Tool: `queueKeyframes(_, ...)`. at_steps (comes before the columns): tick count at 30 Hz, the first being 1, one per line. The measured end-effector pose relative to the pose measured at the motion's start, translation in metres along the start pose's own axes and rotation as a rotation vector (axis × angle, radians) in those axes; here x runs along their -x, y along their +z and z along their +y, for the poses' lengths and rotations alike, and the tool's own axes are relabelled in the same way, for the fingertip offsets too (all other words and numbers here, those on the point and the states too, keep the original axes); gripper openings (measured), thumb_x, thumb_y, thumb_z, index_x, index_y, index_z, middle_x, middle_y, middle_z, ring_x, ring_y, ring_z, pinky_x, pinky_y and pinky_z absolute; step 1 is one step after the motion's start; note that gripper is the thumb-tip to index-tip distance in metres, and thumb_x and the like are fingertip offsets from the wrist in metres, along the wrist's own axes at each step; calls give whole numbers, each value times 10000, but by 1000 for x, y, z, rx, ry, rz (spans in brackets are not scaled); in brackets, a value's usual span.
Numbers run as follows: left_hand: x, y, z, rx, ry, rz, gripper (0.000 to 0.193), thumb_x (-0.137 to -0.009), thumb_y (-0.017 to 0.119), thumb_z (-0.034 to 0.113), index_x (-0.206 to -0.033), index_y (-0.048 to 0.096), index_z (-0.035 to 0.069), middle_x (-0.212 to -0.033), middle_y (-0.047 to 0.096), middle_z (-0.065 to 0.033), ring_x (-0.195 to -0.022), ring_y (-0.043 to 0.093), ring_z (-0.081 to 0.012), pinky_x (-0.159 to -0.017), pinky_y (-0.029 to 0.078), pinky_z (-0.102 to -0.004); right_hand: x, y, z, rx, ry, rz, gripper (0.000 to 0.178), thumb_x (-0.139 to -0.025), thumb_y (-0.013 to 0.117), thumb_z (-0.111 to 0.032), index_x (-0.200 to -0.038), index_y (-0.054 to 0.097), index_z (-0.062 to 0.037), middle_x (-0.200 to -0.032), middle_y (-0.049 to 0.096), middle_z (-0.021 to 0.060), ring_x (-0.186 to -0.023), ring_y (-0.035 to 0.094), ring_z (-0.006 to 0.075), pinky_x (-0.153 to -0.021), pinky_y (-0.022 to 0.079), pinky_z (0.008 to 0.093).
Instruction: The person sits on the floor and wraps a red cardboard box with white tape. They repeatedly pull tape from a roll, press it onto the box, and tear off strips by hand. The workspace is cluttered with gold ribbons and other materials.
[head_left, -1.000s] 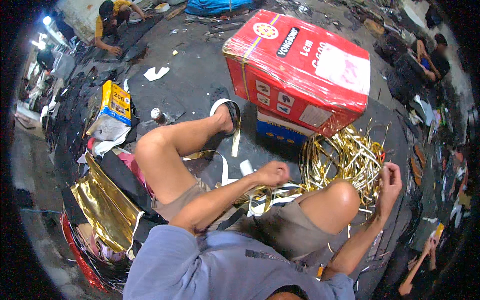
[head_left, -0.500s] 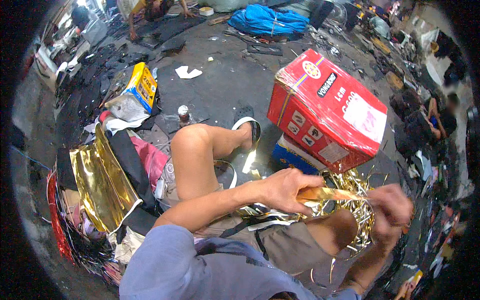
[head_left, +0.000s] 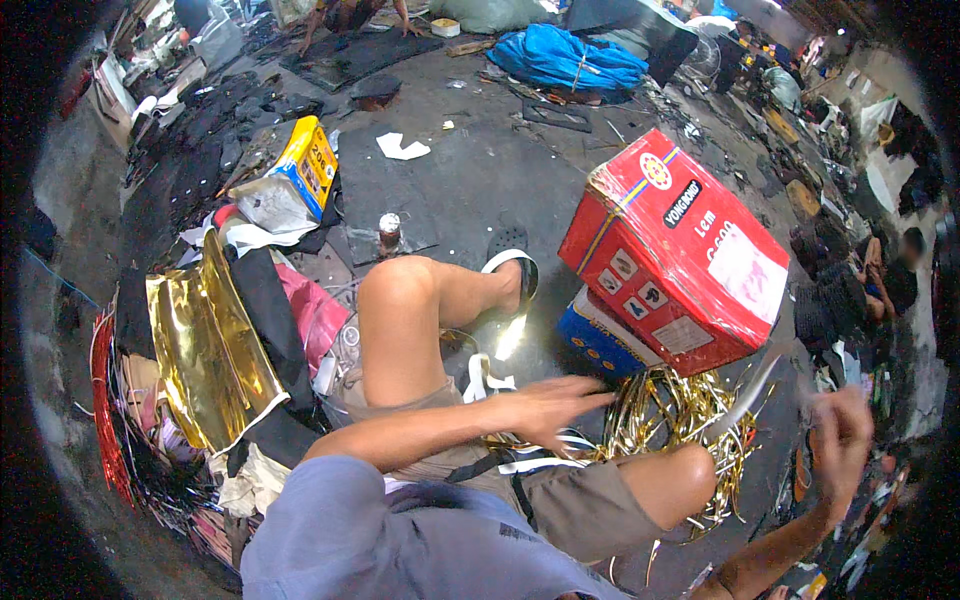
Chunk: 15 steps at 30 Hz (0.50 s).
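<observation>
I sit on the floor with my knees bent. My left hand (head_left: 552, 405) reaches out flat, fingers apart, over a tangled pile of gold foil strips (head_left: 685, 410) between my legs, touching its near edge. My right hand (head_left: 840, 440) is raised to the right of the pile and blurred by motion. A pale blurred strip (head_left: 745, 400) slants up just left of it; whether the hand grips it is unclear. A red carton (head_left: 680, 250) leans on a blue box (head_left: 600, 340) right behind the pile.
A crumpled gold foil sheet (head_left: 210, 350) and dark cloth lie to my left, with red strips (head_left: 105, 400) beyond. A yellow box (head_left: 310, 165), a small can (head_left: 389, 232) and a blue bundle (head_left: 565, 55) sit farther off. Another person (head_left: 885, 275) sits at the right.
My left hand has let go of the gold bundle it gripped and now lies flat and open. My right hand has swung up and away to the right of the pile.
</observation>
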<state>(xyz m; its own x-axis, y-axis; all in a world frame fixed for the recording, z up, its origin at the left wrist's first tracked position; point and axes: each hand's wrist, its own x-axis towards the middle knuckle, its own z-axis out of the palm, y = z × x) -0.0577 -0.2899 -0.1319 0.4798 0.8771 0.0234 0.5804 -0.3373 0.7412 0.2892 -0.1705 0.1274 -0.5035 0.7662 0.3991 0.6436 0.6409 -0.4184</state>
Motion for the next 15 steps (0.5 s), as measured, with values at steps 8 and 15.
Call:
queueKeyframes(8,-93,-79,81,630,24,149,526,-821,853,234,-1273,703,12,-1053,759,-105,-1024,678,-140,-934,541,-339,-67,72,-37,-157,-6,-147,91,-904,722,-79,-900,663,-11,-777,639,14,-667,584,80,-595,468,259)
queueKeyframes(15,-93,-280,-20,301,-96,136,337,-907,807,346,-1020,795,29,-880,688,26,-780,578,-75,-673,459,-268,-98,45,75,-393,409,17,161,-911,784,-205,-964,723,-66,-761,665,-32,-600,515,29,-499,363,212)
